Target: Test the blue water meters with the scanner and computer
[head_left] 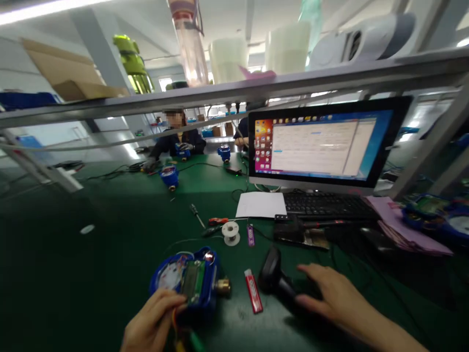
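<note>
My left hand [152, 325] grips the near edge of a blue meter housing [188, 281] with a green circuit board and a brass fitting, resting on the green table. Coloured wires run under my fingers. My right hand [330, 293] lies over the handle of a black barcode scanner [274, 281], fingers curled around it. A red lighter-like stick [253, 291] lies between the meter and the scanner.
A monitor [322, 142] and black keyboard [326, 205] stand ahead, with white paper [261, 204], a solder spool [231, 232], screwdrivers [198, 215] and a purple stick nearby. Other blue meters [169, 175] sit farther off. A person works across the table. A shelf runs overhead.
</note>
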Motion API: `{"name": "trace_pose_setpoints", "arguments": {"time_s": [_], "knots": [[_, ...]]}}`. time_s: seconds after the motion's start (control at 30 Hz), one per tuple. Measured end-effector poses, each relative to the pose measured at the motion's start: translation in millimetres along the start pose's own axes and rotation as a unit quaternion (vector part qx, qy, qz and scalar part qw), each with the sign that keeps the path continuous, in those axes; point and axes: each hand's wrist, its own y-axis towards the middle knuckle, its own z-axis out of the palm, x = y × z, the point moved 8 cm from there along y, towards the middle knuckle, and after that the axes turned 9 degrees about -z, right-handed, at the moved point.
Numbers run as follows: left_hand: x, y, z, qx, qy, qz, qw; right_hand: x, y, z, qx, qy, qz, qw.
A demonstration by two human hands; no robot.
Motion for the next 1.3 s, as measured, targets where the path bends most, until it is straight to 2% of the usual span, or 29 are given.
{"name": "trace_pose_setpoints", "arguments": {"time_s": [0.07,0.13,0.23,0.4,0.57,0.83,1.07,1.13,1.2,1.3], "knots": [[-5,2,-3,-0.008,-0.024,0.003,1.000,32,0,29,0.070,0.001,-0.016,0.997],[-7,3,-1,0.008,-0.034,-0.013,0.999,45,3,40,0.081,0.010,-0.020,0.996],[-7,3,2,0.017,-0.049,-0.030,0.998,61,15,26,0.054,0.070,-0.059,0.994],[-7,3,3,0.016,-0.062,-0.039,0.997,119,19,1,0.117,0.235,-0.173,0.949],[-5,2,4,0.020,-0.065,-0.043,0.997,146,24,2,0.120,0.277,-0.215,0.929],[-5,2,5,0.020,-0.063,-0.045,0.997,132,29,9,0.104,0.254,-0.214,0.938],[-6,3,4,0.019,-0.058,-0.040,0.997,124,34,18,0.138,0.258,-0.205,0.934],[-6,3,4,0.020,-0.054,-0.040,0.998,113,36,23,0.142,0.194,-0.166,0.956],[-6,3,4,0.022,-0.051,-0.039,0.998,95,35,29,0.120,0.105,-0.102,0.982],[-2,2,3,0.024,-0.041,-0.037,0.998,68,22,39,0.075,0.014,-0.029,0.997]]}}
